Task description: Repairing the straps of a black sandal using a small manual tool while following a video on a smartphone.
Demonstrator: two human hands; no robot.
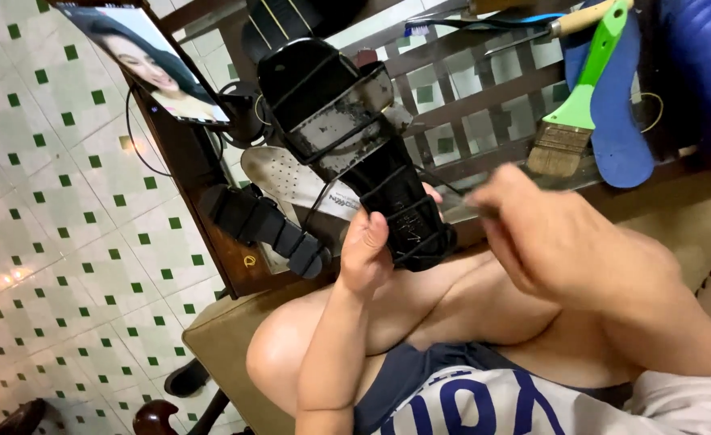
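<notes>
Head view: the left hand [365, 251] is clamped round the near end of a black strappy sandal [347, 137], thumb on the left edge, fingertips showing at the right edge; the sandal is held sole-up at the centre of the scene, tilted, its far end pointing up and left; the sole shows a worn grey patch. The right hand [553, 229] is blurred, closed round a thin tool [460, 208] whose tip lies just beside the sandal's near right edge; whether it touches cannot be told. The hands are near each other but apart. A second black sandal [267, 229] lies to the left on a brown wooden frame [190, 173]; a pale insole [291, 181] sits behind it. Far right, a green-handled brush [575, 105] rests against a blue insole [625, 133]. Green-and-white tiled floor [65, 234] fills the left.
</notes>
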